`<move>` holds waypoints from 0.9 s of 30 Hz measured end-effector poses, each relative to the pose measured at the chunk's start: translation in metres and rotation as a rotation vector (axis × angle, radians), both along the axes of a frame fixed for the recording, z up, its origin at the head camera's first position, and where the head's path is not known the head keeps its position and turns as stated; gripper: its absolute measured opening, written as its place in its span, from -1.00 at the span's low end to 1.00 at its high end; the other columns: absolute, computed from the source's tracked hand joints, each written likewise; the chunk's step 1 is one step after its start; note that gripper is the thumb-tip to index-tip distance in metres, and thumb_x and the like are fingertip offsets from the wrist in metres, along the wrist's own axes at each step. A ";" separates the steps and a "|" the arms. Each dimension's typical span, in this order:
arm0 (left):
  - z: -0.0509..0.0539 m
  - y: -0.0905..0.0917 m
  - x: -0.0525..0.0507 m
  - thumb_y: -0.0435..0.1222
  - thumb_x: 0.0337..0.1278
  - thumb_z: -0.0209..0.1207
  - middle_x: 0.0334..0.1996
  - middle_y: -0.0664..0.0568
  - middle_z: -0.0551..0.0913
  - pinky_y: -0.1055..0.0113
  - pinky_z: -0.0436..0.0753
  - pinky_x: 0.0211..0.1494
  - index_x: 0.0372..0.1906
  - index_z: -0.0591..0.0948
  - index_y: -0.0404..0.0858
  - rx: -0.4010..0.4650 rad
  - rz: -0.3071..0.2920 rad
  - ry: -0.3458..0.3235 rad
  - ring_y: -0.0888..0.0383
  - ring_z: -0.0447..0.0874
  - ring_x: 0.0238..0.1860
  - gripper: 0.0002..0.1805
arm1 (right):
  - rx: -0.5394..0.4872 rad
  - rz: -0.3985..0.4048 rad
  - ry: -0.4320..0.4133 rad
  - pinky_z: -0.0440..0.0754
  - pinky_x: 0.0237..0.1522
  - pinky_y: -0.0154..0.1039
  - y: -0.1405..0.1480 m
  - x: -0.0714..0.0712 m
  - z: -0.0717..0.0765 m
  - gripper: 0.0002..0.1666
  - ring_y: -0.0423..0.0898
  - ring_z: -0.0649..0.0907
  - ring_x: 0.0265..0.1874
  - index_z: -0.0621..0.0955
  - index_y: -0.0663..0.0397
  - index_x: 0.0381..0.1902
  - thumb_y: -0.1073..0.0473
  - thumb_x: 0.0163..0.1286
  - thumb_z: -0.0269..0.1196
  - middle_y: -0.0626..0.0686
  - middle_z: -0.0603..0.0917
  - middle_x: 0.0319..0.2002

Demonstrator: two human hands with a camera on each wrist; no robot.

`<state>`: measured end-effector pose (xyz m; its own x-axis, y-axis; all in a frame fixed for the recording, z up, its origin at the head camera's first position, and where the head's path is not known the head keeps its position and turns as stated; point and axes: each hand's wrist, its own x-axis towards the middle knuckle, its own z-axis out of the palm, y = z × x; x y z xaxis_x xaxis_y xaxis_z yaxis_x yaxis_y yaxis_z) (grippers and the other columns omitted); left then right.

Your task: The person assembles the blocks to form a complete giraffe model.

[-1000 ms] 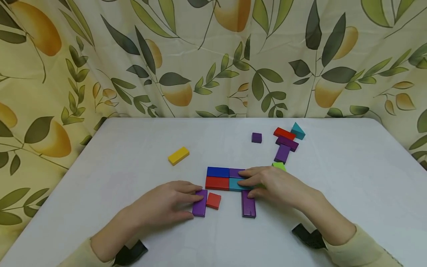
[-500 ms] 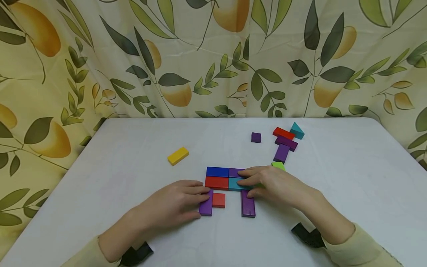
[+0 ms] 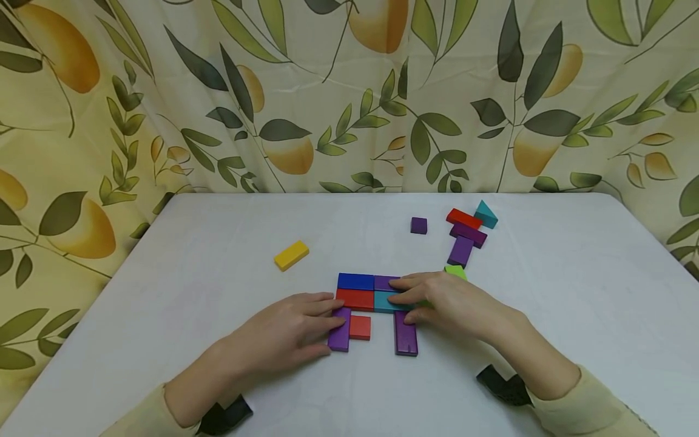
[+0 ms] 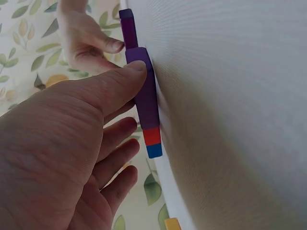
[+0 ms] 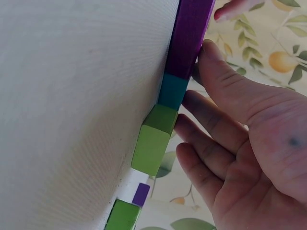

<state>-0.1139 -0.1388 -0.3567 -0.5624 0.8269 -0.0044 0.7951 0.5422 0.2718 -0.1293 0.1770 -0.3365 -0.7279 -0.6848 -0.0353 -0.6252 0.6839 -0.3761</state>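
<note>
In the head view my left hand holds a purple block, thumb against its side and fingers over its top. Touching that block's right side is a small red square block. Above lies a flat grid: a blue block, a longer red block, a purple piece and a teal block. My right hand rests its fingertips on the purple and teal pieces, its thumb touching a dark purple block. A green block joins the teal one in the right wrist view.
A yellow block lies back left. Behind the grid sits a small purple cube. At the back right cluster a red block, a teal triangle, two purple blocks and a lime block. A patterned curtain hangs behind.
My left hand has slid right and slightly away, bringing the purple block against the long red one. The small red block shifted right and straightened. My right hand has stayed put.
</note>
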 end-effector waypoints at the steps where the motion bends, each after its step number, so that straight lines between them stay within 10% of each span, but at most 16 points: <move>1: 0.000 0.000 0.000 0.00 0.37 0.24 0.44 0.09 0.39 0.13 0.36 0.43 0.37 0.56 -0.09 0.002 0.000 0.006 0.13 0.24 0.48 -0.45 | 0.000 -0.001 -0.001 0.59 0.15 0.08 0.000 0.000 0.000 -0.54 0.13 0.58 0.23 0.72 -0.01 0.16 0.16 0.29 0.44 0.12 0.62 0.23; 27: 0.000 0.003 0.001 0.00 0.36 0.24 0.41 0.08 0.44 0.12 0.36 0.43 0.35 0.59 -0.09 -0.002 0.024 0.013 0.08 0.30 0.46 -0.47 | 0.001 -0.001 0.011 0.59 0.15 0.06 0.000 0.000 0.000 -0.54 0.13 0.59 0.23 0.72 -0.02 0.16 0.15 0.28 0.45 0.11 0.63 0.22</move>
